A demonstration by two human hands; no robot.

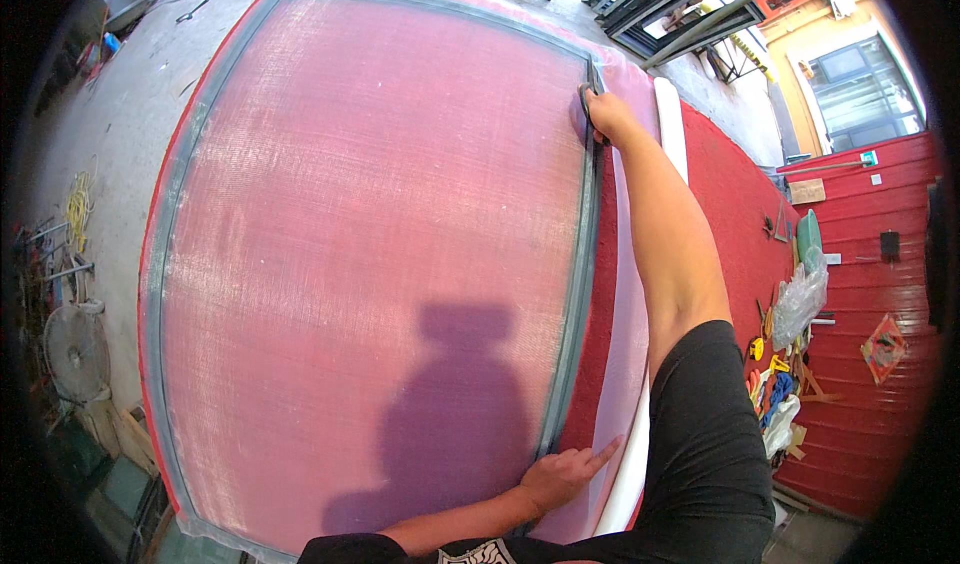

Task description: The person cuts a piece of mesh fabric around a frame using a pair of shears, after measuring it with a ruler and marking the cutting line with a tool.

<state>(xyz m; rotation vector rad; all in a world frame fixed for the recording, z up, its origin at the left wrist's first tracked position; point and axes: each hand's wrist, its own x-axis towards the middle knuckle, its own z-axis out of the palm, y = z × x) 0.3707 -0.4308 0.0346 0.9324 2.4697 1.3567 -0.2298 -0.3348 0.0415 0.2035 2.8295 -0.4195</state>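
Note:
A large rectangular grey frame (572, 364) lies flat, covered by a sheet of clear, mesh-textured plastic film (350, 214) through which red shows. At its far right corner, my right hand (607, 117) is closed around dark-handled scissors (586, 96); their blades are mostly hidden. My left hand (560, 479) is by the near right part of the frame, with its index finger stretched to the right and the other fingers loosely bent. Nothing shows in it. Between the frame and a strip of film (622, 364) on the right, a red gap widens toward me.
A white roll (627, 469) runs along the right, partly behind my right arm. Beyond it lie red carpet (725, 179), plastic bags (800, 294) and tools beside a red corrugated wall (850, 394). A fan (77, 352) stands at the left; dark metal frames (665, 9) lean at the back.

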